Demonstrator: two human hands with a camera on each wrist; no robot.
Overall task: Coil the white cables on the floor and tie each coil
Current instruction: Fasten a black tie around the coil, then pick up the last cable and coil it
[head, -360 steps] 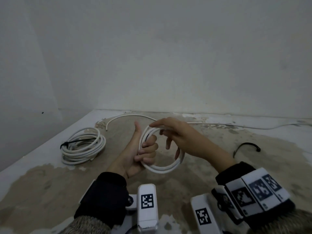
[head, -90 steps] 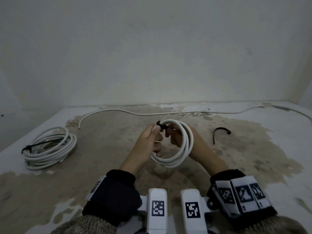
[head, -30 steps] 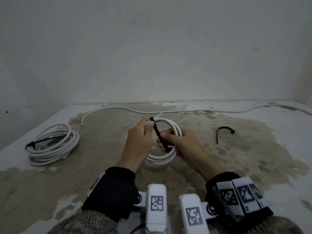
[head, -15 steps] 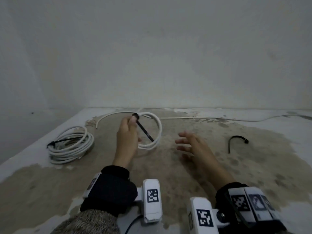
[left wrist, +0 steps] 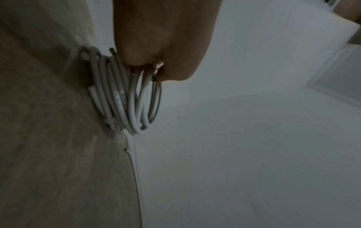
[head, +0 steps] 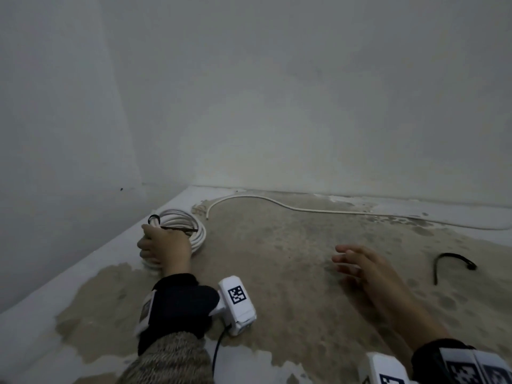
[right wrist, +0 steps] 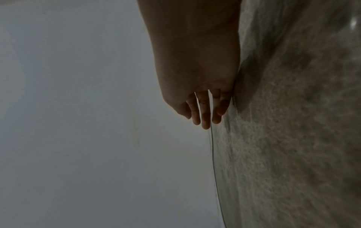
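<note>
My left hand (head: pixel 162 245) grips the small white coil (left wrist: pixel 145 101) by its top loops and holds it down against the larger tied coil (head: pixel 198 231) on the floor near the left wall. In the left wrist view the two bundles lie side by side, the larger coil (left wrist: pixel 106 92) next to the floor. A black tie (head: pixel 180 230) crosses the coils just beyond my knuckles. My right hand (head: pixel 357 263) hovers open over the middle of the floor, its fingers (right wrist: pixel 205 117) straight and holding nothing.
A long loose white cable (head: pixel 304 209) runs along the foot of the back wall to the right. A loose black tie (head: pixel 454 259) lies on the floor right of my right hand. Walls close in at the left and back.
My right hand let go of the black tie and coil and drew back open. My left hand carried the small coil left and down onto the larger coil.
</note>
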